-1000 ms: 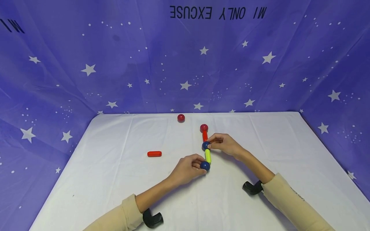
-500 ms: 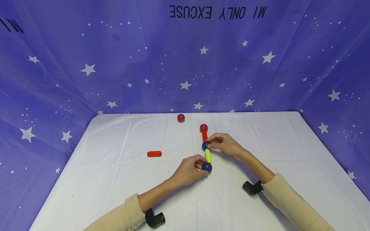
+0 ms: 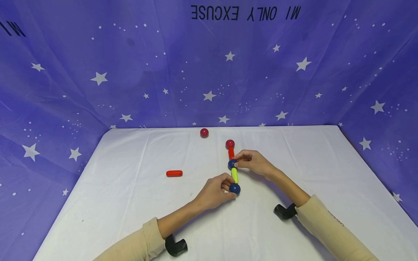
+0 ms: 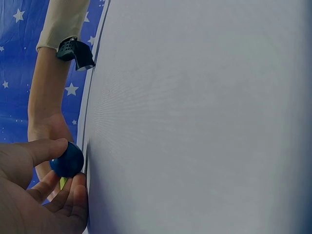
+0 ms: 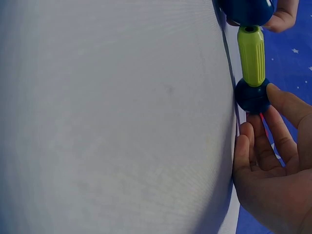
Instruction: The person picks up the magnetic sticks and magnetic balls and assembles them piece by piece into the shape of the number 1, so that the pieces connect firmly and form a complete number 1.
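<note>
A chain of ball-and-rod pieces runs toward the back of the table: a red ball (image 3: 230, 144), a red rod (image 3: 231, 152), a blue ball (image 3: 232, 164), a yellow-green rod (image 3: 234, 175) and a nearer blue ball (image 3: 234, 189). My left hand (image 3: 215, 192) pinches the nearer blue ball between thumb and fingers; the left wrist view shows that ball (image 4: 68, 161) in the grip. My right hand (image 3: 256, 164) pinches the middle blue ball (image 5: 252, 97), seen in the right wrist view at one end of the yellow-green rod (image 5: 252, 57). The red rod is mostly hidden there.
To the left on the white-covered table (image 3: 130, 217) lies a loose red rod (image 3: 174, 173). Another red ball (image 3: 204, 133) sits near the back edge. A purple star-patterned cloth (image 3: 209, 72) hangs behind and at both sides.
My left hand has shifted slightly right with the nearer blue ball, bringing it more in line with the end of the yellow-green rod. The right hand stays where it was.
</note>
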`<state>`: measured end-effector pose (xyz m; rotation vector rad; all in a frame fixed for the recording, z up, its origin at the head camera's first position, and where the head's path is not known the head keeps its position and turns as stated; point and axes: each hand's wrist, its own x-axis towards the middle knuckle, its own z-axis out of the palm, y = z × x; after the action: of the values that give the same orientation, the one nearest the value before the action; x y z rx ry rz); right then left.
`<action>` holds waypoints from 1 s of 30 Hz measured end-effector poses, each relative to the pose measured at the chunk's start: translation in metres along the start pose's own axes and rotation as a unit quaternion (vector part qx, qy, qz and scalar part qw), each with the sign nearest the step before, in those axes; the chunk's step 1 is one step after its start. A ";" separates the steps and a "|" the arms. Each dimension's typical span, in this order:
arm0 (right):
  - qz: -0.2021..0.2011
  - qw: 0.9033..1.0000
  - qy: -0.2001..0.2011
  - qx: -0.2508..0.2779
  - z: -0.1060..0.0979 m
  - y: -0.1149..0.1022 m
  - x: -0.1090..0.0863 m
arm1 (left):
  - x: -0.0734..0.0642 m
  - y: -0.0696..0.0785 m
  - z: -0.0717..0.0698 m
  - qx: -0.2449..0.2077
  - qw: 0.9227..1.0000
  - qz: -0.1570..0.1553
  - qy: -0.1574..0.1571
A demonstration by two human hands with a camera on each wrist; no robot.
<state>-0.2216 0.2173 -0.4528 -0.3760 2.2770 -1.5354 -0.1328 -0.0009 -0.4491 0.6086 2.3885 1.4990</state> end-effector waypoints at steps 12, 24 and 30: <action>0.007 1.000 0.004 -0.010 0.001 -0.001 0.002 | 0.002 0.001 0.000 0.005 1.000 0.000 0.006; 0.005 1.000 -0.002 -0.007 0.002 -0.006 -0.001 | 0.003 0.001 0.002 0.004 1.000 0.002 0.005; 0.004 1.000 0.000 -0.001 0.001 0.001 0.001 | 0.003 0.001 0.002 0.005 1.000 -0.002 0.004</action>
<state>-0.2221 0.2167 -0.4539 -0.3679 2.2766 -1.5300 -0.1347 0.0028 -0.4490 0.6015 2.4037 1.4907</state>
